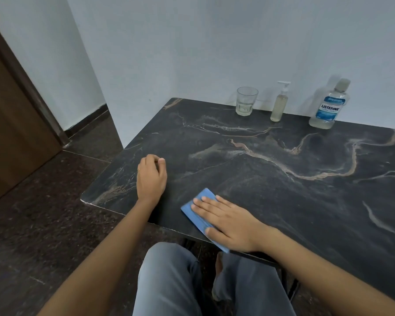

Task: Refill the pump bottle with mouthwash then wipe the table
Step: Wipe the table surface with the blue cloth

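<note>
The right hand (228, 221) lies flat, fingers spread, pressing a folded blue cloth (201, 215) onto the dark marble desk (283, 197) at its near edge. The left hand (151, 176) rests on the desk just left of the cloth, its grip loosely curled and holding nothing. Well beyond the cloth, along the desk's far edge by the wall, stand a glass tumbler (246, 101), the pump bottle (279, 102) and a Listerine mouthwash bottle (330, 104), all upright.
</note>
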Motion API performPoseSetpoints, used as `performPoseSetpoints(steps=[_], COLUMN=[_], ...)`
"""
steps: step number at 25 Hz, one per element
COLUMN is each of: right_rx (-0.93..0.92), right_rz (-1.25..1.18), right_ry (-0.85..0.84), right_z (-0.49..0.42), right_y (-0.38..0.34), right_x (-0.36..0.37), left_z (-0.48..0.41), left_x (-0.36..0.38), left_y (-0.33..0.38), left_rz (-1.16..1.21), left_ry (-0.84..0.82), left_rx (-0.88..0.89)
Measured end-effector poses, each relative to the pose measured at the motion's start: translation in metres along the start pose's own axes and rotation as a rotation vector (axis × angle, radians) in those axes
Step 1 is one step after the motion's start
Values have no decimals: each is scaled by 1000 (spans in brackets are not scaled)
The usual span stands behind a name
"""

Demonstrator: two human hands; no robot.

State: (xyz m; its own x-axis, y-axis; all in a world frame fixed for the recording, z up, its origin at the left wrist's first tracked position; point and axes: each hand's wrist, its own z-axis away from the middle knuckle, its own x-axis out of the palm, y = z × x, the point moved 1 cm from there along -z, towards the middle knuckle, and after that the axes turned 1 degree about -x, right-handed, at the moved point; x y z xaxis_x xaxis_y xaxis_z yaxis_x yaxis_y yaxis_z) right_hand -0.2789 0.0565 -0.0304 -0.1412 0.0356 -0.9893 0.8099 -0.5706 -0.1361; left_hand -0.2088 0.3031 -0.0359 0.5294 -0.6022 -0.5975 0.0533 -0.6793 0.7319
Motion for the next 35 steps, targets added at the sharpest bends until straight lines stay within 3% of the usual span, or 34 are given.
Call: performPoseSetpoints(steps=[3, 7, 12, 16, 20, 25, 31, 35], right_rx=[55, 370, 730, 768, 656, 267, -230, -416], right_rz=[-16, -13, -11, -49, -64, -34, -87, -62], right_ry=[-17, 46, 79, 52, 22, 19, -6, -32], right_z=[55, 63, -34, -142, -231, -299, -286, -263], right_y=[32, 104, 175, 174, 131, 20, -118, -129], right_x=[-7, -26, -29, -32, -34, -19, 10, 9], left_z=[-12, -36, -43, -41, -44, -35, -10, -6], left_x=[-16, -51, -67, -62, -64, -74, -116, -134], left_y=[-22, -60, -77, -75, -83, -80, -98, -106], left_rz=[-26, -92, -131, -94, 13, 172, 303, 271], left_ry=[-31, -4, 99, 111, 150, 275, 554, 526], left_rx=[-12, -42, -106, -84, -183, -267, -415, -403])
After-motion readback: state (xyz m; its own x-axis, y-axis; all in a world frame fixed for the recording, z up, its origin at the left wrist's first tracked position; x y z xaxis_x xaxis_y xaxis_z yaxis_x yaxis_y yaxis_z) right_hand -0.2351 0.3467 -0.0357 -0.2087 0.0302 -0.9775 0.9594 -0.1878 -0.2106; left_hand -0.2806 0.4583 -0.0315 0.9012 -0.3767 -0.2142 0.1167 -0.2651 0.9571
